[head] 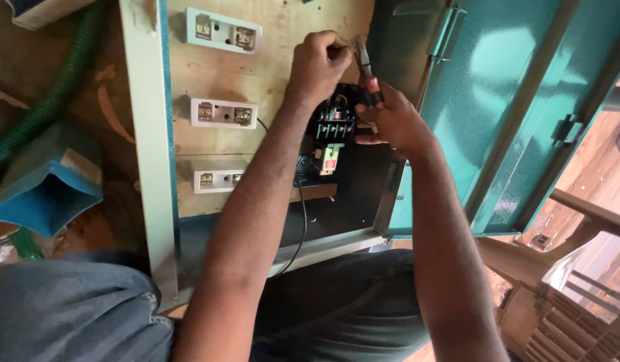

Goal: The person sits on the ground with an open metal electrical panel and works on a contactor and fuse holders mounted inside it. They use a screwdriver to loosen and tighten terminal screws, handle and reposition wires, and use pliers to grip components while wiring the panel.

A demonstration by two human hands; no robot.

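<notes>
An open metal box holds a wooden backboard. My left hand is closed in a fist above a black electrical unit on the board, pinching something small that I cannot make out. My right hand grips pliers by their dark red handles, jaws pointing up toward my left fingers. A black wire hangs from the unit down to the box's lower edge.
Three white fuse holders sit in a column on the board's left. The teal door stands open at right. A green hose and a blue funnel-shaped part lie left. A chair stands at lower right.
</notes>
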